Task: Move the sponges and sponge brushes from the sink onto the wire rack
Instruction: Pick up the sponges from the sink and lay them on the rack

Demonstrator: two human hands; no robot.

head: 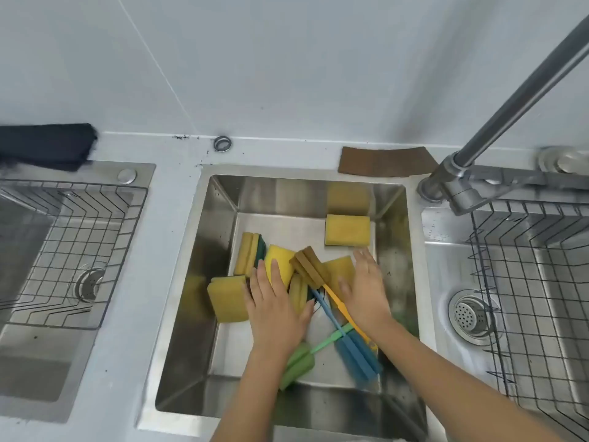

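Both hands reach into the centre sink (204, 237), palms down, fingers spread, neither grasping anything. The left hand (274, 309) lies over the yellow sponges (227, 298) clustered at the basin's left-centre. The right hand (366, 291) hovers over the orange-handled sponge brush (310, 266), whose long axis runs from far-left to near-right; its handle passes under the right palm, so the right hand is judged nearer. One sponge (347, 229) lies apart at the far-right corner. Wire racks (79, 237) sit in the adjacent basins.
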